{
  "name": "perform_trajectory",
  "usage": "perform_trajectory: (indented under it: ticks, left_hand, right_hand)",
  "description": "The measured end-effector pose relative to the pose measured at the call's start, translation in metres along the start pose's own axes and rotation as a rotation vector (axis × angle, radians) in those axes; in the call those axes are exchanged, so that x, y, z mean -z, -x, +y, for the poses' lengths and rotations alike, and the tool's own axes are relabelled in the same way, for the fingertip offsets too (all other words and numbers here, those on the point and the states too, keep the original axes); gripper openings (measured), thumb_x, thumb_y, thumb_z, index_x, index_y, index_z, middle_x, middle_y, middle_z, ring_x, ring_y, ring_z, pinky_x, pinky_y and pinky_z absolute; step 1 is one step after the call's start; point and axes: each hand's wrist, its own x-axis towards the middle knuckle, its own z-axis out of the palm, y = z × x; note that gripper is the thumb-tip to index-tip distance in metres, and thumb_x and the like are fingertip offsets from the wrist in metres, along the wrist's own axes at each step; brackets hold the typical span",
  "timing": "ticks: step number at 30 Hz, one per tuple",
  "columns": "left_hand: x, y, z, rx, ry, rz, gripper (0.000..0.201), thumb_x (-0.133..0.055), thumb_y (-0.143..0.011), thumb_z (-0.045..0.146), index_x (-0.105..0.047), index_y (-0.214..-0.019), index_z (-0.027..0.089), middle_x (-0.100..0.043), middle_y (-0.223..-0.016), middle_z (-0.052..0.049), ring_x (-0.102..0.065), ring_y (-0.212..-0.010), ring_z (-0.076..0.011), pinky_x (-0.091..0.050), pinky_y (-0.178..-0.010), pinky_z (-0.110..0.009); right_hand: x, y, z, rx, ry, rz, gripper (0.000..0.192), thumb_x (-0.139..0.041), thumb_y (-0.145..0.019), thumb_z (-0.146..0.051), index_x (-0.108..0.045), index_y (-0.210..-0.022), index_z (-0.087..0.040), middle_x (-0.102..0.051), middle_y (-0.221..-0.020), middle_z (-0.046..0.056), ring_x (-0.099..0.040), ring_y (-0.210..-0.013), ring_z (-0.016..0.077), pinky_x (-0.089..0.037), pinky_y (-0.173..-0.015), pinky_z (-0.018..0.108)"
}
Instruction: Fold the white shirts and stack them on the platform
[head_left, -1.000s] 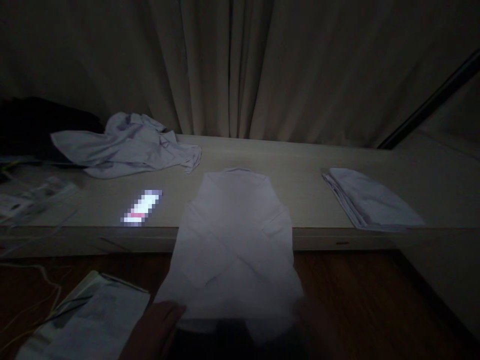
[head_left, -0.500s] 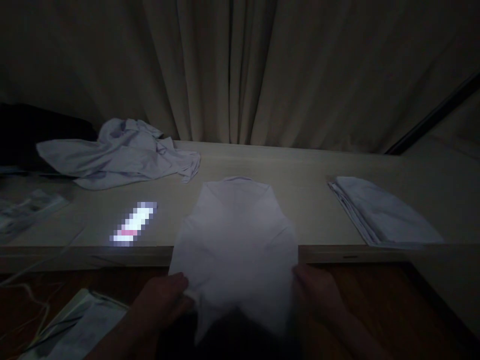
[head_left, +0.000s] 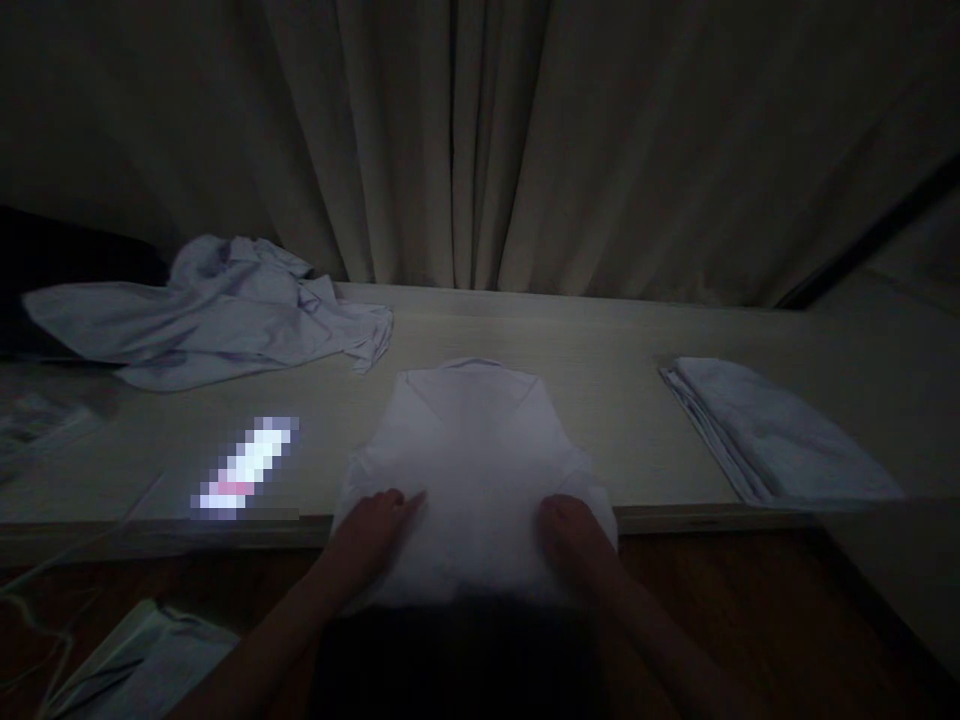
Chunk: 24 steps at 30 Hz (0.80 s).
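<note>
A white collared shirt [head_left: 480, 450] lies spread on the table, collar at the far end, its near part hanging over the front edge towards my lap. On its left half, my left hand [head_left: 379, 525] is closed on the cloth, one digit pointing inward. My right hand [head_left: 568, 532] has curled fingers and grips the right half at about the same height. Dim light and blur hide the fingertips, and how much cloth each hand holds is unclear.
A crumpled white garment [head_left: 225, 320] lies at the back left, near a dark object [head_left: 75, 245]. A glowing, pixelated phone-like shape [head_left: 247, 468] rests left of the shirt. Folded white cloth [head_left: 772, 430] sits right. A cable [head_left: 105, 530] and a bag-like item [head_left: 150, 665] are lower left.
Both hands have moved from the shirt's lower side edges inward and farther up onto it. The shirt's near edge looks drawn up and less stretched out. The view has shifted slightly.
</note>
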Motion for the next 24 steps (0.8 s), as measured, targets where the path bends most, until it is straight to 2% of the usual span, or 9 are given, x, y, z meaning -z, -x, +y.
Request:
perform_trajectory:
  ticks: [2,3,5,7,10,13,17,20,24]
  left_hand:
    - [-0.013,0.005,0.005,-0.098,-0.022,-0.053,0.049,-0.036,-0.085,0.017,-0.039,-0.133,0.029,-0.058,-0.112,-0.011,-0.055,-0.095,-0.0231,-0.042,-0.082,-0.039]
    - [-0.017,0.004,0.007,-0.126,-0.046,-0.063,0.045,-0.037,-0.084,0.018,-0.045,-0.128,0.028,-0.059,-0.108,-0.01,-0.055,-0.092,-0.0235,-0.043,-0.08,-0.039]
    - [-0.021,-0.003,0.011,-0.151,-0.094,-0.056,0.03,-0.039,-0.083,0.02,-0.06,-0.105,0.023,-0.06,-0.099,-0.01,-0.056,-0.088,-0.0243,-0.043,-0.077,-0.04]
    - [-0.019,-0.012,0.014,-0.131,-0.089,-0.027,0.024,-0.039,-0.084,0.023,-0.063,-0.082,0.02,-0.061,-0.092,-0.009,-0.056,-0.085,-0.0237,-0.043,-0.076,-0.04]
    - [-0.008,-0.018,0.014,-0.052,0.034,0.084,0.033,-0.033,-0.088,0.031,-0.063,-0.088,0.02,-0.062,-0.099,-0.009,-0.056,-0.096,-0.0228,-0.042,-0.086,-0.04]
    - [-0.001,-0.007,0.004,0.217,0.143,0.228,0.045,-0.03,-0.089,0.043,-0.052,-0.119,0.017,-0.055,-0.122,-0.012,-0.049,-0.115,-0.0245,-0.037,-0.098,-0.04]
    - [-0.006,0.019,-0.016,0.603,0.251,0.15,0.067,-0.027,-0.084,0.058,-0.043,-0.124,0.006,-0.054,-0.119,-0.021,-0.052,-0.109,-0.0328,-0.042,-0.091,-0.046]
    - [-0.014,0.028,-0.024,0.742,0.316,0.174,0.076,-0.032,-0.079,0.064,-0.042,-0.125,0.005,-0.052,-0.119,-0.024,-0.05,-0.112,-0.0376,-0.042,-0.089,-0.049]
    - [-0.024,0.027,-0.037,0.849,0.454,0.32,0.083,-0.038,-0.075,0.066,-0.036,-0.13,0.005,-0.049,-0.124,-0.025,-0.048,-0.116,-0.036,-0.041,-0.091,-0.049]
  right_hand:
    - [-0.004,0.003,-0.026,-0.014,-0.05,-0.051,0.022,-0.042,-0.085,-0.02,-0.064,-0.08,-0.019,-0.064,-0.084,0.007,-0.057,-0.082,0.019,-0.043,-0.078,0.033]
    - [-0.005,0.001,-0.041,-0.032,-0.085,-0.046,0.021,-0.044,-0.085,-0.024,-0.064,-0.081,-0.02,-0.064,-0.084,0.007,-0.057,-0.082,0.019,-0.043,-0.078,0.033]
    - [-0.01,-0.005,-0.072,-0.055,-0.164,-0.008,0.022,-0.051,-0.082,-0.036,-0.063,-0.094,-0.021,-0.064,-0.094,0.008,-0.056,-0.088,0.0203,-0.042,-0.081,0.034]
    - [-0.016,-0.014,-0.1,-0.066,-0.22,-0.011,0.039,-0.058,-0.075,-0.046,-0.06,-0.105,-0.02,-0.064,-0.103,0.01,-0.057,-0.091,0.0225,-0.042,-0.084,0.036]
    - [-0.025,-0.029,-0.123,-0.112,-0.245,-0.082,0.041,-0.057,-0.076,-0.046,-0.059,-0.107,-0.019,-0.064,-0.104,0.011,-0.058,-0.092,0.0237,-0.042,-0.083,0.037]
    - [-0.033,-0.038,-0.118,-0.233,-0.27,-0.133,0.027,-0.042,-0.087,-0.035,-0.062,-0.097,-0.019,-0.066,-0.096,0.01,-0.06,-0.089,0.0212,-0.042,-0.079,0.033]
    - [-0.035,-0.046,-0.088,-0.409,-0.532,-0.074,0.029,-0.039,-0.089,-0.034,-0.062,-0.083,-0.018,-0.067,-0.085,0.007,-0.059,-0.079,0.0171,-0.041,-0.071,0.028]
    - [-0.031,-0.053,-0.07,-0.432,-0.743,-0.051,0.029,-0.039,-0.088,-0.03,-0.06,-0.073,-0.017,-0.066,-0.074,0.003,-0.057,-0.071,0.0127,-0.039,-0.064,0.023]
    - [-0.024,-0.054,-0.066,-0.464,-0.776,-0.033,0.029,-0.037,-0.088,-0.03,-0.06,-0.078,-0.016,-0.064,-0.072,0.003,-0.055,-0.066,0.0118,-0.038,-0.062,0.023]
